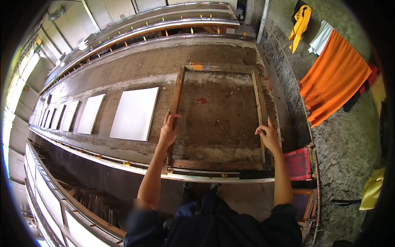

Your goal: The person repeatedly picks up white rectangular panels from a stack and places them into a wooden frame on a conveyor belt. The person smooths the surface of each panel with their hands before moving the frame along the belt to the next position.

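A large rectangular wooden frame (177, 95) lies on the long worktable (135, 74) in front of me. Its middle looks see-through, with the stained tabletop and a red smear showing inside; whether mesh is stretched across it is hard to tell. My left hand (168, 131) grips the frame's left bar, thumb reaching over the wood and fingers along the outside. On the right bar, my right hand (268, 136) is closed with its index finger pointing up along the wood. Left of the frame, a white rectangular sheet or panel (135, 113) lies flat on the table.
Several more white panels (91, 114) run in a row leftward. Small coloured pegs (192, 31) line another long table behind. A red-edged frame (298, 164) sits at the table's right end. Orange cloth (335, 78) hangs on the rough right wall. A rack (88, 210) stands behind at left.
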Available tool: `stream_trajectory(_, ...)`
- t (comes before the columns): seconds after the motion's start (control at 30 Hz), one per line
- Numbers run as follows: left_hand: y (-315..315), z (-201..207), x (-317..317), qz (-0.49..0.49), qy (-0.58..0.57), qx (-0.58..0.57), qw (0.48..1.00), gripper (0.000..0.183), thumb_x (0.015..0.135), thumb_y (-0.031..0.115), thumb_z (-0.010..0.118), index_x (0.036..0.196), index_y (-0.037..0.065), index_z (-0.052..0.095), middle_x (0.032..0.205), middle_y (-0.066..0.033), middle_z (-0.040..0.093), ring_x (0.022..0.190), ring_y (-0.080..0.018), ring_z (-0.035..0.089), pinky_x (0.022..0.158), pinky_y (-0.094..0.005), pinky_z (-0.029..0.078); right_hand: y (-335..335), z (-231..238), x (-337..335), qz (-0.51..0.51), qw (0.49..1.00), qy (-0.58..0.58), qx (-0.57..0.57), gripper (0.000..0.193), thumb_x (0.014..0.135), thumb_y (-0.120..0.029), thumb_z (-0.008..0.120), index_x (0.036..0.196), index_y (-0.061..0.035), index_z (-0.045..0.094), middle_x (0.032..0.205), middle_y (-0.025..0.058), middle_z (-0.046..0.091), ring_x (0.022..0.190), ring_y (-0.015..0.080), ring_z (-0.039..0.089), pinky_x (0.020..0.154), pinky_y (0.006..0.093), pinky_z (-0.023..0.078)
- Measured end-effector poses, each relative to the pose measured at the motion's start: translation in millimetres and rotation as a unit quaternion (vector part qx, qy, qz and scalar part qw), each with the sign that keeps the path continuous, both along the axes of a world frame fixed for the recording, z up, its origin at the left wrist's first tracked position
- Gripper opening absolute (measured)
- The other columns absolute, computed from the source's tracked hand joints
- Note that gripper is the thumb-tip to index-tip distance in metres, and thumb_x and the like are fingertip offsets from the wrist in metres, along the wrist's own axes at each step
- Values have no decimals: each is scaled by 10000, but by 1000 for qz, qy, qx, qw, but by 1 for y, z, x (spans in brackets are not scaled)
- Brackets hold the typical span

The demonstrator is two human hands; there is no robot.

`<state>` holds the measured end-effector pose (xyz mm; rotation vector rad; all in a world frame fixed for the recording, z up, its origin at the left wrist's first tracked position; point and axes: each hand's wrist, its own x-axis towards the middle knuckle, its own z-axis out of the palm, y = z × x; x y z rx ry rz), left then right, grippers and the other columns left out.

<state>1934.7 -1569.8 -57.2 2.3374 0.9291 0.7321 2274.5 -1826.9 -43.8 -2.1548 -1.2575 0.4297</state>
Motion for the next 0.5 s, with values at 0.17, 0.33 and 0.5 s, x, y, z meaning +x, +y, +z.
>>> stream_trajectory(0.17,-23,17,4,80,135,38,987,644,719,91,665,1298,168,395,1459,-202,223,1310,-398,314,945,-471,457,1,-1,-3,23,997,70,-10,232,820,89,490,783,-125,573,1515,209,51,1361,374,243,833,444,456)
stream_trajectory(0.33,-24,18,13,90,220,62,969,756,716,157,705,1370,184,324,1473,-206,183,1346,-378,255,979,-482,435,3,3,-8,24,998,55,-9,248,811,112,470,787,-117,562,1503,228,-7,1314,402,322,653,420,474)
stream_trajectory(0.5,-16,9,7,67,158,96,980,704,755,145,677,1371,186,338,1482,-198,173,1373,-380,191,1090,-494,276,9,2,-3,20,998,26,-60,252,859,57,497,950,-160,586,1511,208,-24,1356,400,221,812,449,469)
